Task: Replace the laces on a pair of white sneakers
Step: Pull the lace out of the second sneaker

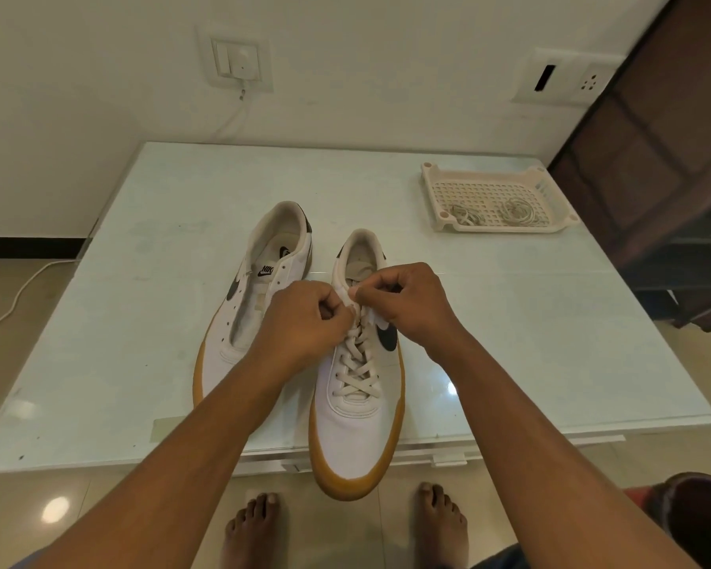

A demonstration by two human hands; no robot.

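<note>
Left hand (304,318) and right hand (407,301) meet over the top eyelets of the laced sneaker (358,437). Fingers of both are curled and pinch the ends of the pale lace (356,369), knuckles almost touching. The lace runs criss-cross down the shoe's front below the hands. This sneaker is white with a gum sole and a dark side mark. It lies on the glass-topped desk (140,322), heel toward the wall, with its toe overhanging the near edge. Just beside it on the person's left lies the unlaced sneaker (218,355), eyelets bare, tongue showing, partly crossed by the left forearm. At the far right corner of the desk sits a perforated tray (505,229) holding two coiled laces (518,209). Bare feet (251,523) on the tiled floor.
</note>
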